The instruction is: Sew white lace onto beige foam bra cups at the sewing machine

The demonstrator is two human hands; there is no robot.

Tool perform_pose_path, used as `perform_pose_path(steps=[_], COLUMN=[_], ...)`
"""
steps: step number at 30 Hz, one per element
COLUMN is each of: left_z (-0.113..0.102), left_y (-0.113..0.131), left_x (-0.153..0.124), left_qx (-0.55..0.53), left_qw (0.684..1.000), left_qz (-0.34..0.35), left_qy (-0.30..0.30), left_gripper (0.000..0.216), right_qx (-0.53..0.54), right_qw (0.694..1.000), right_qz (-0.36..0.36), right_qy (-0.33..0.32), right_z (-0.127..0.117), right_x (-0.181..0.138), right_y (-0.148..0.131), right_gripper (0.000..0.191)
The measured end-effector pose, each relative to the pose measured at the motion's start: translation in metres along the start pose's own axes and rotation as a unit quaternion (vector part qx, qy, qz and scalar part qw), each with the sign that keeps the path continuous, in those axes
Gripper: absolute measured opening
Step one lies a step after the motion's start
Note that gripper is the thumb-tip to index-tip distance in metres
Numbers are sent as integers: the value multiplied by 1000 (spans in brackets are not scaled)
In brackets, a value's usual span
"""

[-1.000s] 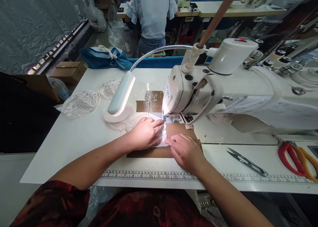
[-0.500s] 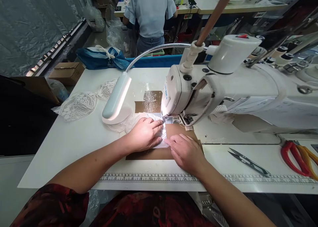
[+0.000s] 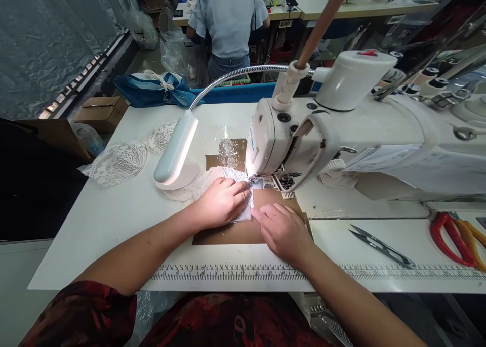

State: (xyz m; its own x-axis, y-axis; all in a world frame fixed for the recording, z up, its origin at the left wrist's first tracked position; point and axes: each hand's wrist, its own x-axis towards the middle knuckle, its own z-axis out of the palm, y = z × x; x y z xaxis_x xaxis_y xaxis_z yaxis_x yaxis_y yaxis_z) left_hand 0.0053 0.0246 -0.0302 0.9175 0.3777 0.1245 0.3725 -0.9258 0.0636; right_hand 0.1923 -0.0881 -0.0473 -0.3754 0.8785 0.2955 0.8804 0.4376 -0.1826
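Observation:
My left hand [image 3: 222,201] lies flat, fingers stretched, on a piece of white lace [image 3: 243,211] in front of the needle area [image 3: 252,179] of a white sewing machine [image 3: 341,129]. My right hand [image 3: 283,229] rests beside it, fingers flat on the brown patch [image 3: 239,233] and touching the lace's near edge. A lit gooseneck lamp [image 3: 176,152] shines on the lace. More white lace [image 3: 212,177] passes behind the left hand under the lamp.
White lace pieces [image 3: 119,161] lie at the table's left. Thread snips [image 3: 381,247] and red and orange scissors [image 3: 453,235] sit at right. A printed ruler [image 3: 235,272] runs along the front edge. A person in a light blue shirt [image 3: 228,18] sits beyond, back turned.
The lace has fed a little away from me under the machine, with less of it showing between my hands. Both hands stay flat on it.

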Motion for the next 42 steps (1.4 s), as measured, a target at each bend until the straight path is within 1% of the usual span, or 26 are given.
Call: perform_pose_path(steps=[6,12,15,22,29,33,37,40,42], left_z=[-1,-2,-2,2,5,7,8,9,11], left_y=[0,-1,-4,-14,-15,-18,-22,-26,-30], left_x=[1,-4,-3,1,-4,-4,-2,-1,-1], left_qx=[13,9,13,34,38,35,33,24,12], left_qw=[1000,1000,1000,999,999,999,998,997,996], left_qz=[-15,16,17,-1,-2,-15,-36,-55,-65], left_qy=[-13,-8,-6,-4,28,39,41,45,61], left_gripper=[42,40,40,42,37,34,37,38,37], right_qx=[-1,-6,-13,-49,-52,-50,-64,-70,-69], right_qw=[1000,1000,1000,998,996,995,992,991,991], right_qz=[-3,3,2,24,51,56,71,80,77], right_qy=[-1,2,1,-12,-52,-68,-84,-86,-81], right_z=[1,1,1,3,1,-1,-2,-1,1], right_x=[0,1,3,11,14,17,23,25,24], right_y=[0,-1,0,6,6,6,5,5,5], right_gripper=[30,29,28,34,39,40,40,42,42])
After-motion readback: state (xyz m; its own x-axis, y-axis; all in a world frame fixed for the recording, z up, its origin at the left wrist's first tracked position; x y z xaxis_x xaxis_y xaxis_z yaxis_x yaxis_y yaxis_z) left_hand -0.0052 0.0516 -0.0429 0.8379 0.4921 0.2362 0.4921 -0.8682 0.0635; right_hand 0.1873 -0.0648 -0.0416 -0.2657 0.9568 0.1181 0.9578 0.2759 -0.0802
